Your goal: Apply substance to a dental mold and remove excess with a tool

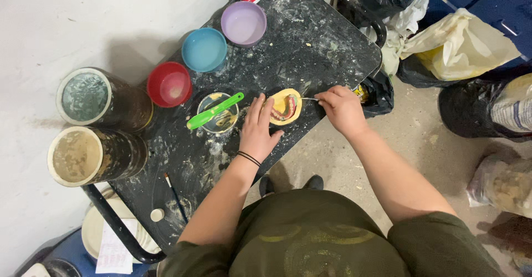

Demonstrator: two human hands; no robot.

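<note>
Yellow dental cast, pink gums showing, on black counter. Left hand at its 8 o'clock, fingers flat, pinning it steady. Right hand at 3 o'clock pinches thin metal tool, tip on cast. Green spatula across bowl at 9 o'clock.

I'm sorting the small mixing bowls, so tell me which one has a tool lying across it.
The clear bowl nearest the left hand: a green spatula lies across it. The red, blue and purple bowls carry none.
</note>
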